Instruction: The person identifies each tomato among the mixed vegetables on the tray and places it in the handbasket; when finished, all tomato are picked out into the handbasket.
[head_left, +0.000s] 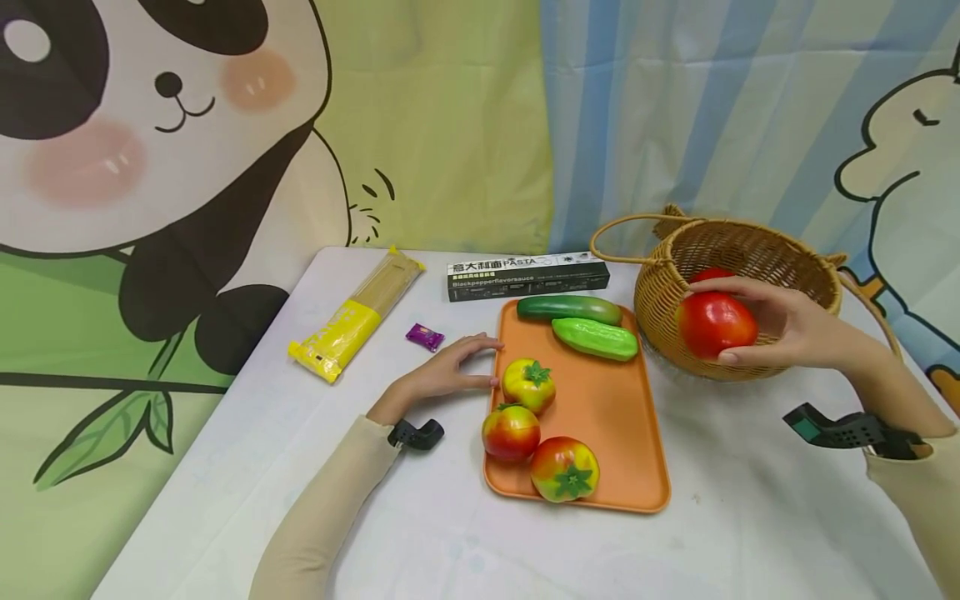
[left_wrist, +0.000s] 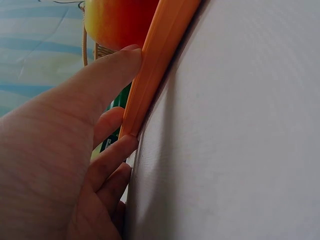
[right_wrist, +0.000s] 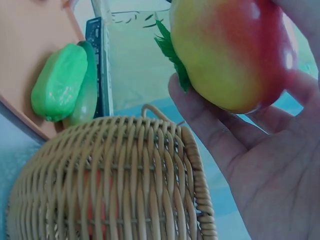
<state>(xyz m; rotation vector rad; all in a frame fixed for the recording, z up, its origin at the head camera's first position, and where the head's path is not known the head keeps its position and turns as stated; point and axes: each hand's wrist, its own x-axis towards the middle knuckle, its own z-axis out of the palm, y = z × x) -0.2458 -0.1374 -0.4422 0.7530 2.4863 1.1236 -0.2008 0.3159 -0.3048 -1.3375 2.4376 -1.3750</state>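
My right hand [head_left: 795,325] grips a red and yellow tomato [head_left: 717,325] with a green leafy top, held at the front rim of the wicker basket [head_left: 652,300]. Behind it, another red tomato [head_left: 711,273] shows partly inside the basket. On the left, my left hand [head_left: 450,367] touches the side of the orange tray [head_left: 622,433] with its thumb and fingertips, the fingers loosely bent. Three red and yellow tomatoes [head_left: 512,432] sit at the tray's left and front. A dark green cucumber [head_left: 568,309] and a light green bumpy vegetable [head_left: 595,339] lie at its back.
A black and white pasta box [head_left: 528,277] stands behind the tray. Left of it lie a yellow packet of noodles [head_left: 356,317] and a small purple wrapped sweet [head_left: 425,337]. The basket's handle [head_left: 622,221] leans out to the left. Printed curtains hang behind the white table [head_left: 420,517].
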